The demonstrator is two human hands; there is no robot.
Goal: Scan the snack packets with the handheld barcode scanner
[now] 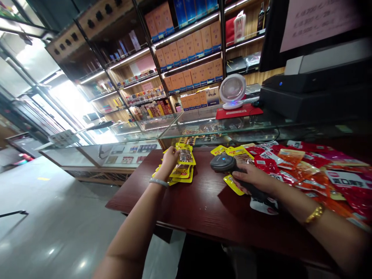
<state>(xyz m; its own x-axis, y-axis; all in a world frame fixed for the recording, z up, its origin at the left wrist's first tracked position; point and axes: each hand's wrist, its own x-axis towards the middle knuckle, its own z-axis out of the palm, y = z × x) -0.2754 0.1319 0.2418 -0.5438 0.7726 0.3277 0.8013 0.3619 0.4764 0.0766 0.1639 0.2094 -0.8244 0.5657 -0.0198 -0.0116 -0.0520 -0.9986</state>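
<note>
Held a dark scanner in the right hand, with the grip clamped round the handle, beside red and orange packets. Pinched the top yellow packet at its edge with the left hand, over a yellow pile on the tabletop. Saw a white fan beyond, on a red mat.

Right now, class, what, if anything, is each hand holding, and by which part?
The right hand grips the black scanner by its handle. The left hand has fingertips at the left edge of a yellow packet; whether it grips cannot be told.
</note>
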